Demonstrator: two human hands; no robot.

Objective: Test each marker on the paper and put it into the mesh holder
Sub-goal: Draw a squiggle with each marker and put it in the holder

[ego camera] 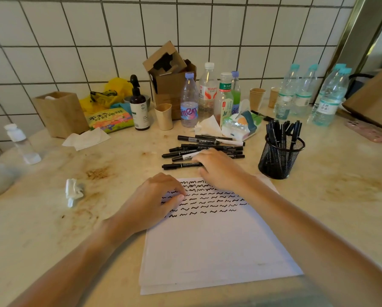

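Observation:
A white sheet of paper [216,247] lies in front of me, its upper part covered with rows of black squiggles. My left hand [156,200] rests on the paper's top left corner, fingers curled, holding nothing. My right hand [218,168] reaches over the paper's top edge and its fingers lie on the nearest black marker [179,166] of a loose pile of several markers [207,146]. Whether the fingers have closed on that marker I cannot tell. A black mesh holder [280,158] with several markers upright in it stands to the right of the pile.
Behind the pile stand plastic bottles [189,103], paper cups [257,98], a tissue pack [241,125], a cardboard box [170,74] and a dark pump bottle [139,107]. More water bottles [327,96] stand back right. A crumpled tissue [73,191] lies left of the paper. A pink phone [369,131] lies far right.

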